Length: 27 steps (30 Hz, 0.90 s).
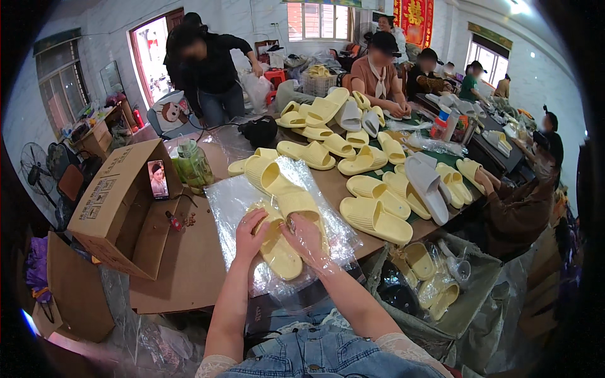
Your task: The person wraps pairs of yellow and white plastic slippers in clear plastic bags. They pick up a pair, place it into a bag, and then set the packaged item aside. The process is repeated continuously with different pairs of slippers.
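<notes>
My left hand grips the left side of a yellow slipper, its fingers curled at the strap. From the other side my right hand holds the same slipper, with shiny clear film over the fingers and wrist. This slipper lies on a clear plastic bag, partly inside the film as far as I can tell. Just beyond my right hand, a second yellow slipper lies against it. A third yellow slipper rests farther up on the bags.
Many yellow slippers and a grey slipper cover the table to the right. An open cardboard box with a phone stands left, near a green-tinted jar. A lined bin holds bagged slippers. Several people surround the tables.
</notes>
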### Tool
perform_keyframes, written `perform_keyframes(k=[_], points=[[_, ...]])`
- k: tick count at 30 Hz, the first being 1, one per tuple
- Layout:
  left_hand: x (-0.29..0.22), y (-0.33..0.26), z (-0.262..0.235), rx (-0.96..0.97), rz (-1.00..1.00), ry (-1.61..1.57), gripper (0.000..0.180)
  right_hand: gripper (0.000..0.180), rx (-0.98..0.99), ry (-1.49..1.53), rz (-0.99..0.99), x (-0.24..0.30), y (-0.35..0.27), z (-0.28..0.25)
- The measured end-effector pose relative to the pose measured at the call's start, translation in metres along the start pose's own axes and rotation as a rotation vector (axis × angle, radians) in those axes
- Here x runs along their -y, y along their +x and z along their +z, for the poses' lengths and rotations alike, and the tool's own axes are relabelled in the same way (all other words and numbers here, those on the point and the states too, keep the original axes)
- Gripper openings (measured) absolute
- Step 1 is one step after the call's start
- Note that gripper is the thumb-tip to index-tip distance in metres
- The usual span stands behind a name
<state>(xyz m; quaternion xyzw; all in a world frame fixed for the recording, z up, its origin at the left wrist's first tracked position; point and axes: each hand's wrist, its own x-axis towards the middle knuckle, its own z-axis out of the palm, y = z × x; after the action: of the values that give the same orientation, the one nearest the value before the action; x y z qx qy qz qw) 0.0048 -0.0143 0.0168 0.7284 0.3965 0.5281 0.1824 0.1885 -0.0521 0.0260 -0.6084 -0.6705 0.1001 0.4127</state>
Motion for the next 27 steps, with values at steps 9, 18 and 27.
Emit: perform_keyframes(k=[9,18,27], points=[[0.0032,-0.0003,0.0012,0.004,0.006,0.015,0.028,0.034,0.010,0.016,-0.021,0.0005,-0.0003,-0.0026],[0.0048,-0.0003,0.0008,-0.003,0.022,0.029,0.027,0.036,-0.031,0.052,-0.055,-0.0020,-0.0011,0.0008],[0.0020,-0.0002,0.0004,0.005,0.011,0.034,0.027,0.035,-0.030,0.043,-0.041,-0.0025,-0.0001,0.0017]])
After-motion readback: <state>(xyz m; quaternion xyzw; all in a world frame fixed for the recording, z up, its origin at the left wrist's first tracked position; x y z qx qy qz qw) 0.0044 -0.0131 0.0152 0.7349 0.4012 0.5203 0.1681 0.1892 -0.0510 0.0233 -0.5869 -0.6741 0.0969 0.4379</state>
